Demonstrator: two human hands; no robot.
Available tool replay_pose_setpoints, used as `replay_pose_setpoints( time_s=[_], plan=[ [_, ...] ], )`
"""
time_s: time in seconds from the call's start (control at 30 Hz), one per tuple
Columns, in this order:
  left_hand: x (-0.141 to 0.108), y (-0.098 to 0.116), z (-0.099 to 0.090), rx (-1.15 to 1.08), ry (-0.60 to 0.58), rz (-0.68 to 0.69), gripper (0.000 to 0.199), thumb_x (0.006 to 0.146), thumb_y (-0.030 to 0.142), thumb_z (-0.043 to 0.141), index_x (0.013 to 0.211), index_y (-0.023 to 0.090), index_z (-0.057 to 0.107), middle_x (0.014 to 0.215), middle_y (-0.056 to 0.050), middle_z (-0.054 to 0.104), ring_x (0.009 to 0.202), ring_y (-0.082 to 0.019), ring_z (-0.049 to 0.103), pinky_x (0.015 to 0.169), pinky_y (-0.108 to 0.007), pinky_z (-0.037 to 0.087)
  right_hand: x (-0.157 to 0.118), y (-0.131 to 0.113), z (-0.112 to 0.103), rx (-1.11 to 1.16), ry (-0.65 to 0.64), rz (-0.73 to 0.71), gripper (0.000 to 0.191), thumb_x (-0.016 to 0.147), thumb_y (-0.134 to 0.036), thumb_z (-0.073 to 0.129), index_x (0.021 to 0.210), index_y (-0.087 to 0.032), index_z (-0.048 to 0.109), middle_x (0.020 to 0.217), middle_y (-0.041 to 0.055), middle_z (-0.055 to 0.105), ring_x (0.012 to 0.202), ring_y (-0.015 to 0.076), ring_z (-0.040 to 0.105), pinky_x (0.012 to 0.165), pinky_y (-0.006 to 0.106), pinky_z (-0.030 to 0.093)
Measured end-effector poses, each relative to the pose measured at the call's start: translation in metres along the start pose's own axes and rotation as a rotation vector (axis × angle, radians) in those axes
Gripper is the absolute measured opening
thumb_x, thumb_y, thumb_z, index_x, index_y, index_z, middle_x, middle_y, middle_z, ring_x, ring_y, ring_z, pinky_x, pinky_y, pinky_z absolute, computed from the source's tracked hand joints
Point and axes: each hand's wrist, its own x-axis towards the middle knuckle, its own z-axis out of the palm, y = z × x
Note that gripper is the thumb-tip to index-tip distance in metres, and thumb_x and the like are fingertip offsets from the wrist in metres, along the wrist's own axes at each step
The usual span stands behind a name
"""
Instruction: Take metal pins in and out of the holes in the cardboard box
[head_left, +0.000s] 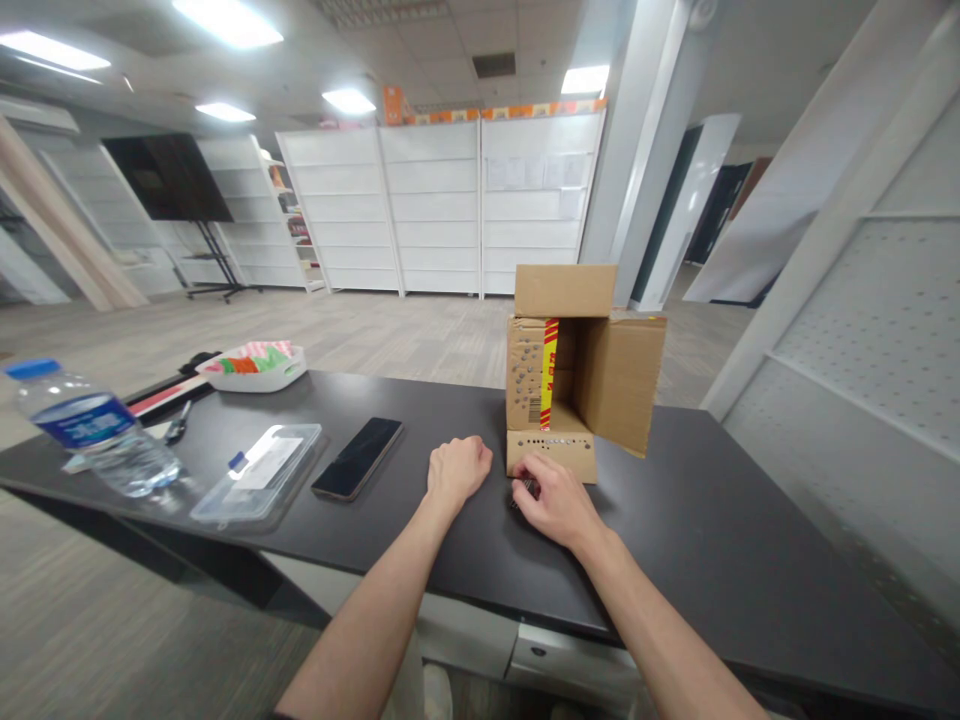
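My left hand rests on the dark table, closed in a fist; its inside is hidden from me. My right hand lies just in front of the cardboard box, fingers curled over a small cluster of dark, shiny bits too small to name. The box's open side faces me, with flaps spread up, left, right and down. Small round metallic dots stud its left flap, beside yellow-and-red tape. A row of similar dots and dark holes crosses the lower flap, near my right fingers.
Left of my hands lie a black phone and a clear plastic case. Further left stands a water bottle. A white basket with colourful packets sits at the back edge. A white perforated panel rises at the right.
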Motion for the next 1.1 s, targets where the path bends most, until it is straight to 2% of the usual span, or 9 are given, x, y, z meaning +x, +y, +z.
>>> replay_pose_setpoints(
  time_s=[0.2,0.3,0.43,0.7,0.93,1.1],
  plan=[
    [0.0002,0.0,0.0002,0.01,0.018,0.015,0.038,0.089,0.034,0.032,0.093,0.019,0.067,0.09,-0.013,0.07,0.086,-0.026,0.067,0.075,-0.034,0.046,-0.0007,-0.0014,-0.0008,-0.005,-0.073,-0.04,0.023,0.081,-0.019,0.052,0.101,-0.022,0.063,0.095,0.0022,0.066,0.076,0.0149,0.059,0.07,0.025,0.042],
    [0.0002,-0.0003,0.0005,0.012,0.017,0.012,0.038,0.089,0.034,0.032,0.093,0.019,0.067,0.09,-0.013,0.07,0.086,-0.026,0.067,0.075,-0.034,0.046,-0.0003,-0.0028,-0.0017,-0.014,-0.091,-0.048,0.025,0.082,-0.019,0.053,0.104,-0.023,0.064,0.098,0.0017,0.066,0.083,0.0156,0.061,0.075,0.025,0.043],
    [0.0005,-0.0008,0.0012,0.011,0.02,0.015,0.039,0.089,0.034,0.031,0.093,0.02,0.067,0.089,-0.013,0.07,0.086,-0.027,0.067,0.075,-0.036,0.047,0.0002,-0.0045,-0.003,-0.025,-0.112,-0.052,0.021,0.083,-0.019,0.052,0.099,-0.022,0.065,0.093,0.0027,0.066,0.085,0.0167,0.061,0.074,0.026,0.043],
    [-0.0003,0.0001,-0.0011,0.004,-0.007,0.004,0.041,0.09,0.035,0.03,0.095,0.02,0.067,0.093,-0.013,0.069,0.088,-0.026,0.066,0.078,-0.035,0.046,-0.0005,-0.0022,-0.0003,-0.043,-0.1,-0.052,0.009,0.082,-0.018,0.052,0.078,-0.021,0.06,0.08,0.0004,0.061,0.074,0.0139,0.057,0.066,0.024,0.038],
    [-0.0007,0.0008,-0.002,0.009,0.007,0.015,0.041,0.09,0.035,0.03,0.094,0.02,0.067,0.092,-0.013,0.069,0.087,-0.027,0.066,0.076,-0.036,0.046,0.0001,-0.0019,0.001,-0.03,-0.107,-0.047,0.008,0.082,-0.017,0.053,0.076,-0.02,0.058,0.078,0.0001,0.059,0.074,0.0138,0.056,0.067,0.024,0.038],
    [-0.0018,0.0023,-0.0054,0.006,-0.026,-0.005,0.041,0.09,0.034,0.03,0.097,0.02,0.067,0.095,-0.014,0.069,0.09,-0.026,0.066,0.078,-0.035,0.045,-0.0002,-0.0008,0.0019,-0.021,-0.097,-0.059,0.008,0.082,-0.017,0.053,0.077,-0.02,0.058,0.077,0.0,0.058,0.073,0.0136,0.056,0.067,0.024,0.038]
  ],
)
